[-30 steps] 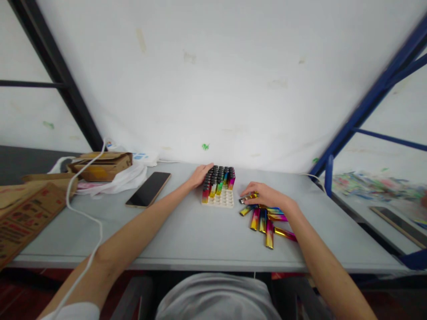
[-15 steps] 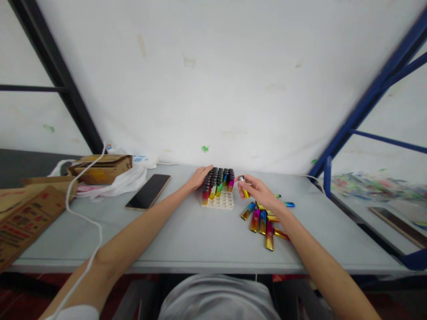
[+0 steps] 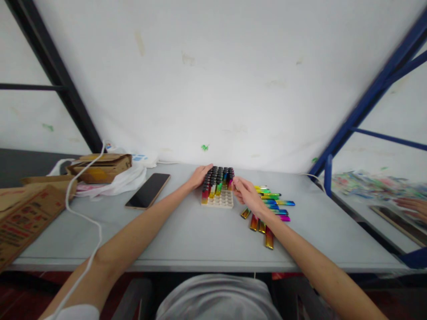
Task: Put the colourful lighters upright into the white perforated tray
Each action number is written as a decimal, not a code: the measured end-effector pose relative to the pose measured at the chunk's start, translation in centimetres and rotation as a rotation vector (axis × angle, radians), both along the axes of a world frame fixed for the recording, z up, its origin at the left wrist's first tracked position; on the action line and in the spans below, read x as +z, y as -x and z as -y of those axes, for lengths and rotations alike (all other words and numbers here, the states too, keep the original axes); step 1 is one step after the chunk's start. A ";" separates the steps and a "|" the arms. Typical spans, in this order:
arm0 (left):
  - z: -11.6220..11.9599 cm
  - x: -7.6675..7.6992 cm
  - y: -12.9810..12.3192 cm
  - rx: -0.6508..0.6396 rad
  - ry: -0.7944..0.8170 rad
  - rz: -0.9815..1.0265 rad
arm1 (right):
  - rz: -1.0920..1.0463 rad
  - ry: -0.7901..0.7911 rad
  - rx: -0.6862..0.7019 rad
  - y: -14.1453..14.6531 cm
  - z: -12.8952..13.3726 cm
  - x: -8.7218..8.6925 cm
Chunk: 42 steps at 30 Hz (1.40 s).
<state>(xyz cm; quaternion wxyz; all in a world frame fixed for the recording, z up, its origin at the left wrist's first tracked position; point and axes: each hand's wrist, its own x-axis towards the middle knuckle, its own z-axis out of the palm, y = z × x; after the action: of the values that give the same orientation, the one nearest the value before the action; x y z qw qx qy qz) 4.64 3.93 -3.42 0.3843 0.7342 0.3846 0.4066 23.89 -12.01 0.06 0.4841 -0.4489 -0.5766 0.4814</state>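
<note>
A white tray (image 3: 218,202) with rows of round holes stands on the table. Black-topped, rainbow-metallic lighters (image 3: 213,182) stand upright in its left and far rows; holes at the near right show bare. My left hand (image 3: 199,176) is closed around the far left side of the tray, its fingertips partly hidden behind the lighters. At the tray's right edge, my right hand (image 3: 246,194) is pinched on a lighter, mostly covered by the fingers. Several loose lighters (image 3: 269,240) lie in a pile beneath and beside my right forearm.
A black-screened phone (image 3: 148,191) lies left of my left forearm. Cardboard boxes (image 3: 33,209) and a white plastic bag (image 3: 128,180) occupy the left end. A white cable (image 3: 95,222) runs across my left arm. Beyond the blue frame (image 3: 353,111), another person's hand (image 3: 413,206) shows at right.
My right hand has moved left with the lighter to the tray's right edge, uncovering more of the loose pile. My left hand stays in place. Another person's hand has appeared at far right.
</note>
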 end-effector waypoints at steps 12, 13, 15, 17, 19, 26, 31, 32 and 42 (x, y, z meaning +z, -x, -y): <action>-0.2 0.0 0.1 0.018 -0.027 0.000 | -0.112 0.121 -0.118 -0.2 -0.6 -0.2; -0.3 0.0 0.0 0.022 -0.029 -0.001 | -0.111 0.124 -0.117 -0.1 -0.5 -0.3; -0.3 -0.1 0.0 0.032 -0.034 -0.007 | -0.102 0.126 -0.111 0.0 -0.4 -0.4; -0.3 0.0 0.0 0.026 -0.039 -0.014 | -0.091 0.122 -0.100 0.0 -0.5 -0.6; -0.2 0.0 0.0 0.013 -0.027 -0.018 | -0.068 0.109 -0.084 -0.1 -0.7 -0.7; 0.3 0.3 0.0 0.007 -0.011 -0.019 | 0.043 -0.107 0.050 -0.3 -0.5 -0.2; 0.6 0.7 -0.1 0.020 -0.023 -0.032 | 0.409 -0.424 -0.013 0.2 0.4 0.6; 0.7 0.8 -0.1 0.031 -0.026 -0.030 | 0.470 -0.456 -0.035 0.3 0.5 0.6; 0.6 0.6 -0.1 -0.008 0.017 -0.006 | 0.478 -0.376 -0.096 1.3 0.0 -0.2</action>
<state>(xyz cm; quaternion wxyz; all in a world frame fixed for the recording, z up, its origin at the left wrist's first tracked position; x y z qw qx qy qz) 4.75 3.34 -2.84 0.3908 0.7338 0.3862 0.3996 22.59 -12.03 -0.12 0.4314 -0.4788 -0.7313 0.2234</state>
